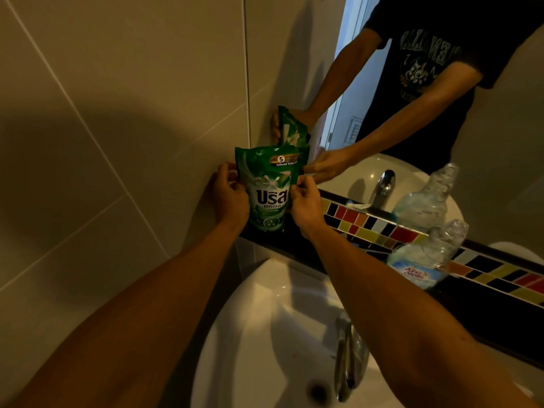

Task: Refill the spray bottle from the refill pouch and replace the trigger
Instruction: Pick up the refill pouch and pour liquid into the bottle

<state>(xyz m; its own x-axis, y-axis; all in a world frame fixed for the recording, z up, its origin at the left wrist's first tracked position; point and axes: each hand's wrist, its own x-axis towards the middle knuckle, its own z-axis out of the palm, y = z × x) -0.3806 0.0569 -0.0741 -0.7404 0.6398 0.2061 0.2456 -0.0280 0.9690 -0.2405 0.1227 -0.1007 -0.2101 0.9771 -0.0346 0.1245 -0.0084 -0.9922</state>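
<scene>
Both hands' grip, left hand (229, 192) and right hand (304, 201), pinches the upright refill pouch (269, 187); spray bottle (426, 257) waits uncapped, nothing poured yet, I'd say.

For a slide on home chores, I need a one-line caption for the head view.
Both hands, left and right, grip a green refill pouch upright on the dark ledge; clear spray bottle waits capless.
</scene>
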